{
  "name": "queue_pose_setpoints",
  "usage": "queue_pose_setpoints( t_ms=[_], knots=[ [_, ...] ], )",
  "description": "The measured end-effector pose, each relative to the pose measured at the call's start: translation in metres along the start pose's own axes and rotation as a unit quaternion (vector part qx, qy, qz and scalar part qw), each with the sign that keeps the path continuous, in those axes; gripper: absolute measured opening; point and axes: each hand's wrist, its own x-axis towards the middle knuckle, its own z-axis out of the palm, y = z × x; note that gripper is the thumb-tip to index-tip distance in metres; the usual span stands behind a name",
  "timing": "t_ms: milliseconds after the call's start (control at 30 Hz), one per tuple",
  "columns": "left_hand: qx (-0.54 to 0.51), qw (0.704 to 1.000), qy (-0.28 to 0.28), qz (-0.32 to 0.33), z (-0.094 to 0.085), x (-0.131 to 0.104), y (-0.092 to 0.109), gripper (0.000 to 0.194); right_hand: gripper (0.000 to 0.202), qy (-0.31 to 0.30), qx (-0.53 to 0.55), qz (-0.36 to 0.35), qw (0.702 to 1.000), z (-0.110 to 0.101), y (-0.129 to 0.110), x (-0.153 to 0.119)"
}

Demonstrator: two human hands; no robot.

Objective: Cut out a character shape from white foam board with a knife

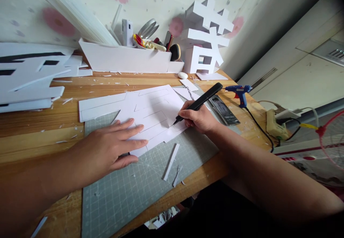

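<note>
A white foam board sheet (153,118) with thin outlines on it lies over a grey gridded cutting mat (120,191). My left hand (120,143) rests flat on the sheet's near left part, fingers spread. In my right hand (197,118) is a thick black pen-shaped craft knife (204,97), tilted, its narrow tip at the sheet close to a drawn line. Whether the tip has gone into the board I cannot tell. A narrow white offcut strip (171,161) lies on the mat near the sheet's front edge.
A white organiser box (129,57) with tools and a white block-built character (205,39) stand at the back. White cut pieces (29,76) are stacked left. To the right are a phone-like dark object (224,109), a blue glue gun (240,93) and a power strip (276,123).
</note>
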Motion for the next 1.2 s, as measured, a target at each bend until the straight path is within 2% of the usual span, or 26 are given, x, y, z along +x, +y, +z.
queue_pose_setpoints(
  t_ms=[400, 600, 900, 1100, 1200],
  knots=[
    [0.012, 1.0, -0.014, -0.008, -0.002, 0.0, 0.001, 0.04, 0.021, -0.007, 0.013, -0.012, 1.0, -0.007, 0.003, 0.004],
    [0.0, 1.0, -0.019, -0.019, -0.001, -0.001, 0.0, 0.036, 0.021, 0.005, 0.048, 0.008, 0.999, -0.005, 0.002, 0.005],
    [0.013, 1.0, -0.012, -0.011, -0.001, 0.0, 0.002, 0.043, 0.02, 0.033, 0.064, 0.019, 0.997, -0.002, -0.003, 0.003],
    [0.001, 1.0, -0.004, -0.02, 0.002, -0.002, 0.001, 0.03, 0.02, 0.072, 0.071, -0.013, 0.995, 0.008, -0.006, -0.004],
    [-0.001, 1.0, 0.009, -0.014, 0.003, -0.002, 0.0, 0.029, 0.02, 0.047, 0.087, -0.026, 0.995, 0.02, -0.009, -0.01]
  ],
)
